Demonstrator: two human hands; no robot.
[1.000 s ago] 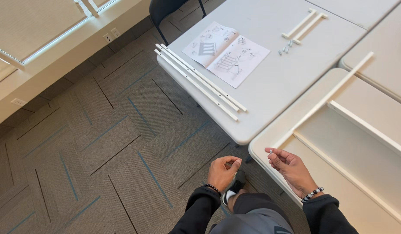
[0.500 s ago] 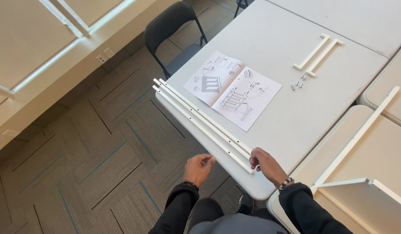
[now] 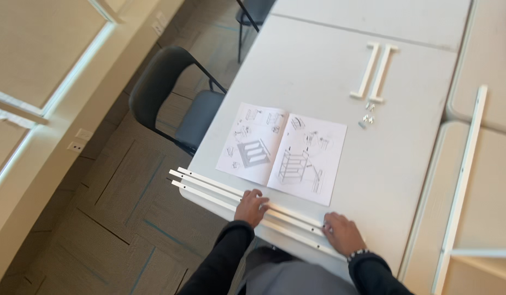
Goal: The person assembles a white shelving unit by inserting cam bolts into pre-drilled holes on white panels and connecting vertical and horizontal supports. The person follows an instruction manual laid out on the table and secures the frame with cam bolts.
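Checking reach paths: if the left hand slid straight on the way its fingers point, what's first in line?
The left hand lies on the long white rails, fingers pointing up the table. First in line looks like the open instruction booklet.

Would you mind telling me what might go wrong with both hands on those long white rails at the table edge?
The long white rails overhang the table corner, so a push from the left hand or right hand might tip them to the floor. Swinging them could sweep the open instruction booklet or scatter the small screws beside the two short bars.
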